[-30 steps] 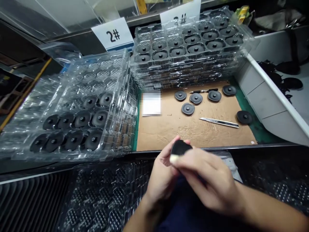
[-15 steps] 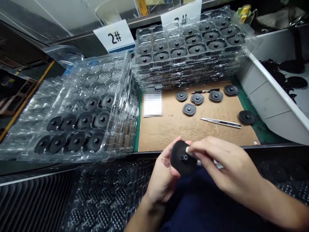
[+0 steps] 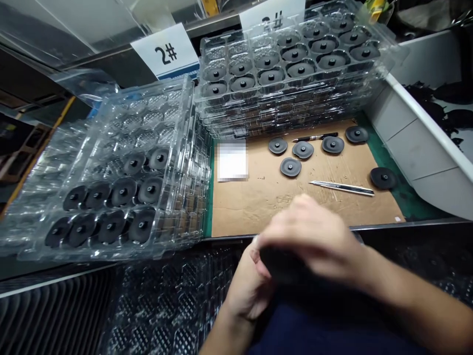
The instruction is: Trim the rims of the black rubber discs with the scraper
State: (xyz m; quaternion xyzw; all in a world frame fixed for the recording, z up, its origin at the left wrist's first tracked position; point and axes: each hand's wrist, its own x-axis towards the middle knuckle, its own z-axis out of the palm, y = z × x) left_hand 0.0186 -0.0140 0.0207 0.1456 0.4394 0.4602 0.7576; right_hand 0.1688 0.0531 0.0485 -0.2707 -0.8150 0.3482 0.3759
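Note:
My left hand [image 3: 247,283] is closed round the edge of a black disc [image 3: 279,264], low in front of my body. Over the disc's upper side curls my right hand [image 3: 310,236], smeared by motion, and it covers much of the disc. The disc's middle is hidden. Beyond the hands lies a sheet of brown cardboard [image 3: 254,207]. On it are several loose dished discs with small centre hubs, among them a near disc [image 3: 290,167] and a right-hand disc [image 3: 383,178]. A slim silver-and-black pointed tool [image 3: 342,188] and a black pen [image 3: 315,137] lie there too.
To the left stands a stack of clear plastic trays [image 3: 181,197], its top tray partly filled with discs. Another tray stack [image 3: 258,116] stands at the back. A white bin [image 3: 424,143] with black pieces borders the right. A paper sign [image 3: 166,52] reads 2#.
My right hand has moved left over the disc, from pinching near its hub to covering it. The disc has tilted and its hub no longer shows. The camera view has shifted slightly.

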